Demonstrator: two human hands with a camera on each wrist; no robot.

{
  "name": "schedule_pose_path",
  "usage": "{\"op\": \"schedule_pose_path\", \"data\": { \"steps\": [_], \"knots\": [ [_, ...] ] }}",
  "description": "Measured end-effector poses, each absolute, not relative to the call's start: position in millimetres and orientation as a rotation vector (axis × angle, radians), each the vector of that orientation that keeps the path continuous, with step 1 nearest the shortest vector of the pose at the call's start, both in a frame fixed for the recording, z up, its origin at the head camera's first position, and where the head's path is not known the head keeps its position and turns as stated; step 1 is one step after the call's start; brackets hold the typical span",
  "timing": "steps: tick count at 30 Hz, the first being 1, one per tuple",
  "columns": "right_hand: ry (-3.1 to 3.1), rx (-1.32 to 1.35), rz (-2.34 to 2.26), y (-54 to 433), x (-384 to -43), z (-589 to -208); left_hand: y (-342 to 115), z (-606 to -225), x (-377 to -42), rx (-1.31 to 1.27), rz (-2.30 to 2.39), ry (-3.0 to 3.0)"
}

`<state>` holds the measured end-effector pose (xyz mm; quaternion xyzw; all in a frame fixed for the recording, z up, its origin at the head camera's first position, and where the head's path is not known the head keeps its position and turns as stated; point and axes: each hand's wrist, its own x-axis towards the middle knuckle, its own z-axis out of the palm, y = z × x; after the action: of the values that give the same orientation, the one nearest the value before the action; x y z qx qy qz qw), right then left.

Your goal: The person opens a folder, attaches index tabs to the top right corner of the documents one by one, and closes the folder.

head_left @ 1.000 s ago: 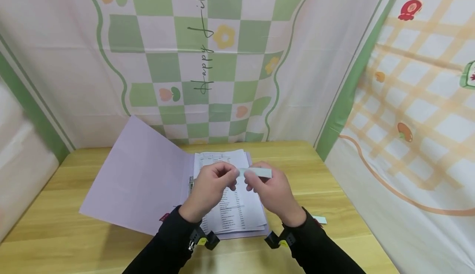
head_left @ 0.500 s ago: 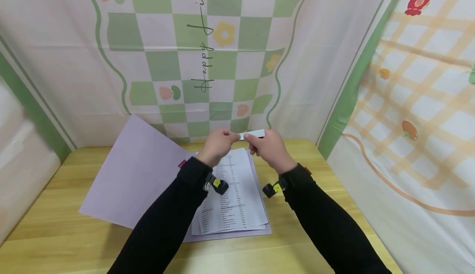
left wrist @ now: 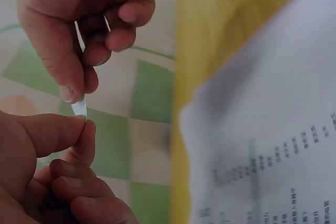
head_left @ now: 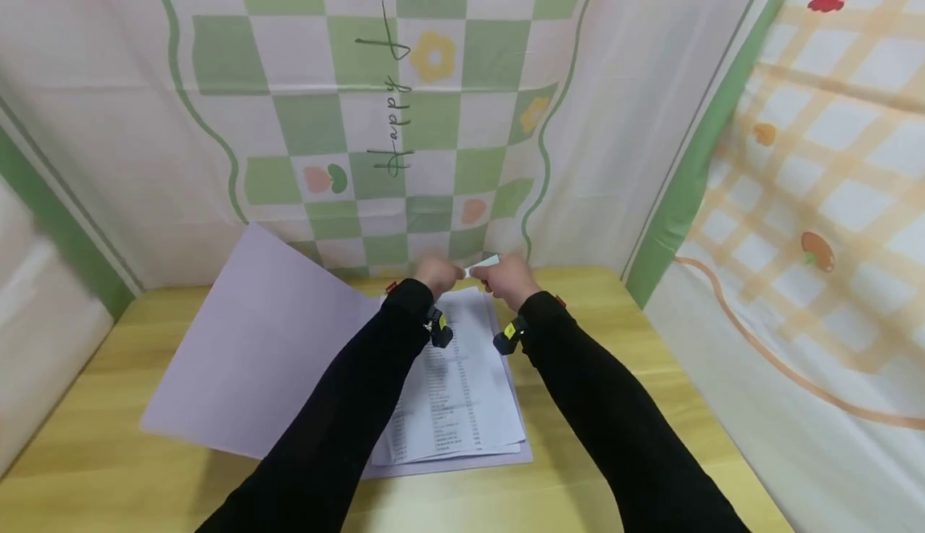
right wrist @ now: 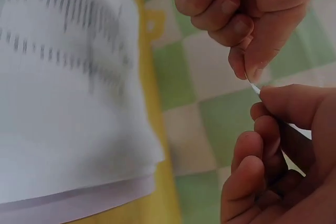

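Both hands meet over the far end of the papers, holding one thin pale strip (head_left: 482,265) between them. My left hand (head_left: 436,274) pinches its left end between thumb and forefinger; in the left wrist view that hand's fingertips (left wrist: 79,124) close on the tip. My right hand (head_left: 509,278) pinches the strip a short way along, the rest passing behind its fingers. In the right wrist view a short white piece of strip (right wrist: 255,88) shows between the two pinches. Underneath lies a stack of printed sheets (head_left: 462,400) in an open lilac folder (head_left: 267,348).
The folder's cover stands raised to the left, tilted over the wooden table (head_left: 65,469). A checked green-and-white curtain (head_left: 433,124) hangs right behind the table's far edge, close beyond the hands. Another patterned curtain (head_left: 817,260) closes off the right side.
Both hands have moved forward, from above the middle of the papers to their far end, still holding the strip. A small pale piece on the table at right is now hidden by the right arm.
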<state>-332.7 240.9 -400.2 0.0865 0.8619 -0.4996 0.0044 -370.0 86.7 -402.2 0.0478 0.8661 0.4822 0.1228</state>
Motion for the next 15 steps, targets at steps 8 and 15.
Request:
{"op": "schedule_pose_path", "data": {
  "steps": [8,15],
  "knots": [
    [2.587,0.406,-1.568,245,-346,-438,121,-563,-491,0.401,0.940,2.794],
    [2.685,0.428,-1.436,251,-369,-447,122,-517,-471,0.518,0.695,2.822]
  ]
}}
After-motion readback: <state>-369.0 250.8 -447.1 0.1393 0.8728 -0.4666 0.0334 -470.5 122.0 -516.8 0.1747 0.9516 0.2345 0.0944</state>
